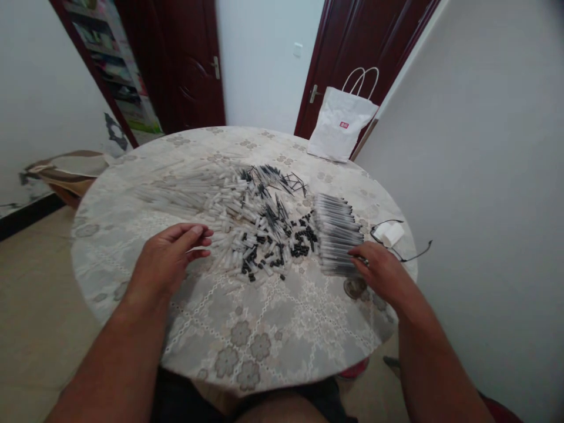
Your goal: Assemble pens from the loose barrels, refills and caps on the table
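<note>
White walls [268,64] stand behind the round worktop [317,346]. Pens [337,235] lie in a row, pointing left to right, ahead and left of the right hand [379,269]. It touches the row's near end, curled; I can't tell if it grips. The left hand [167,255], half open, looks empty, beside clear tubes [220,205].

left hand [170,252] half curled, thumb [192,235] lying close to index finger, other fingers [200,254] bent beneath, fingertips pointing toward right hand [374,267]. right hand back upward, fingers bent inward, tips partly hidden. bare left forearm [118,346] slanting below left hand; bare right forearm [436,352] below right hand. hands well apart.
</note>
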### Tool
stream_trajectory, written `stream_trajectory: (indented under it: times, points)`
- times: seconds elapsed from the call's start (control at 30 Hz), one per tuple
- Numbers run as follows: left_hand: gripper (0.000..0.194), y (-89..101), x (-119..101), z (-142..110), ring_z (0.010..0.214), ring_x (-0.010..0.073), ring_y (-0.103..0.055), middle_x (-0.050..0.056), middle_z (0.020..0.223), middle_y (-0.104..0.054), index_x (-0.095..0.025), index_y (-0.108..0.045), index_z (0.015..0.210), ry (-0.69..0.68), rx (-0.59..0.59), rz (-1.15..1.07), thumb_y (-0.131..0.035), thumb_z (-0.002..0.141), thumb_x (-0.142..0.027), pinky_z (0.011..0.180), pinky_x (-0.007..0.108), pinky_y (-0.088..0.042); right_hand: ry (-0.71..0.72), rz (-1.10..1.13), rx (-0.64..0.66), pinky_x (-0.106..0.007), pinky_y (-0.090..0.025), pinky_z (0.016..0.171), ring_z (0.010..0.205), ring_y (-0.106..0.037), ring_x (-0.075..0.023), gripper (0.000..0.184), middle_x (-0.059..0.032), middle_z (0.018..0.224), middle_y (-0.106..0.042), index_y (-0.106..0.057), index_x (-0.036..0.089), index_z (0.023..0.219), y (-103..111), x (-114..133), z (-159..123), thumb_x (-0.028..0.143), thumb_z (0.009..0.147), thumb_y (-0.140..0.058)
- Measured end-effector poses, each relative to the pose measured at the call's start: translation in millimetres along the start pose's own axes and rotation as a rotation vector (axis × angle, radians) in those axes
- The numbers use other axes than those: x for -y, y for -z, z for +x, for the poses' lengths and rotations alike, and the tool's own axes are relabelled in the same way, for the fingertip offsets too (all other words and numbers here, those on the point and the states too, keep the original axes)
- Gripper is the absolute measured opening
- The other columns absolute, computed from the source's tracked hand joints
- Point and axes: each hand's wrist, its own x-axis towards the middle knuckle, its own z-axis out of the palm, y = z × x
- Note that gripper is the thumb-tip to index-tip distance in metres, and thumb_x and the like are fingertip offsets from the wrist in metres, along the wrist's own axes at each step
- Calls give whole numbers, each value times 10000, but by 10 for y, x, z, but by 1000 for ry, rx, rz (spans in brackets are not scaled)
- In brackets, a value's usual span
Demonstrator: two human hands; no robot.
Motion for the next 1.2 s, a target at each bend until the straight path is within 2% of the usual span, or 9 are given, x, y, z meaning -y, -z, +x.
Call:
stream_trajectory:
  times: [0.23, 0.33, 0.43, 0.53, 0.7, 0.9, 1.0, 1.07, 1.2]
  points:
    - [323, -2, 8, 9, 784, 186, -682, 87, 956, -748, -156, -736, 886, -15, -18, 13, -805, 716, -421, 617, 260, -571, 148, 30, 166, -315, -469, 905, 993, -640, -221, 217, -88, 1039, -703, -699, 190, 1118, 164, 1025, 527, 233, 995, -525]
    - [334, 21, 1, 8, 805, 194, -682, 97, 986, -747, -153, -730, 902, -33, -10, 37, -777, 745, -444, 621, 269, -567, 148, -17, 256, -297, -454, 918, 1033, -650, -214, 223, -93, 1068, -708, -701, 197, 1131, 82, 1349, 795, 241, 991, -533]
    - [344, 79, -3, 25, 820, 217, -689, 96, 976, -748, -159, -727, 930, -78, -7, 161, -735, 772, -464, 619, 288, -559, 144, -73, 279, -294, -452, 905, 1054, -656, -219, 230, -94, 1096, -706, -689, 207, 1148, -70, 1521, 1024, 275, 993, -533]
    - [352, 147, 24, 46, 776, 235, -692, 77, 869, -748, -174, -733, 979, -133, 35, 418, -697, 783, -464, 617, 309, -537, 85, -147, 254, -303, -459, 875, 1055, -666, -235, 237, -106, 1128, -693, -667, 208, 1162, -237, 1588, 1183, 301, 996, -524]
    - [259, 202, 139, 37, 828, 260, -696, 72, 897, -761, -225, -755, 981, -314, 119, 766, -637, 824, -393, 788, 370, -513, -64, -236, 160, -328, -472, 826, 1009, -689, -261, 255, -137, 1108, -686, -641, 182, 1155, -480, 1573, 1268, 333, 1004, -501]
    - [171, 210, 201, 30, 801, 282, -679, 96, 906, -762, -256, -758, 928, -386, 96, 813, -647, 805, -300, 784, 387, -473, -50, -192, 75, -302, -469, 783, 968, -690, -249, 215, -134, 1020, -708, -654, 180, 1085, -676, 1481, 1268, 337, 982, -550]
    - [166, 192, 200, 11, 809, 279, -668, 98, 898, -755, -257, -757, 910, -354, 164, 841, -673, 774, -302, 779, 374, -458, -37, -167, 52, -303, -462, 788, 957, -686, -249, 178, -142, 994, -711, -653, 174, 1046, -729, 1448, 1275, 306, 970, -561]
    - [162, 164, 204, -20, 808, 277, -660, 99, 892, -746, -255, -751, 893, -329, 215, 914, -687, 758, -317, 759, 362, -447, -41, -153, 54, -312, -457, 782, 939, -689, -255, 173, -147, 986, -713, -655, 173, 1018, -747, 1433, 1278, 301, 973, -547]
    - [150, 85, 224, -102, 811, 281, -651, 112, 889, -724, -238, -725, 878, -336, 236, 1125, -637, 797, -329, 715, 349, -419, -57, -134, 69, -313, -449, 768, 899, -695, -251, 175, -141, 957, -726, -661, 178, 960, -756, 1415, 1283, 281, 971, -519]
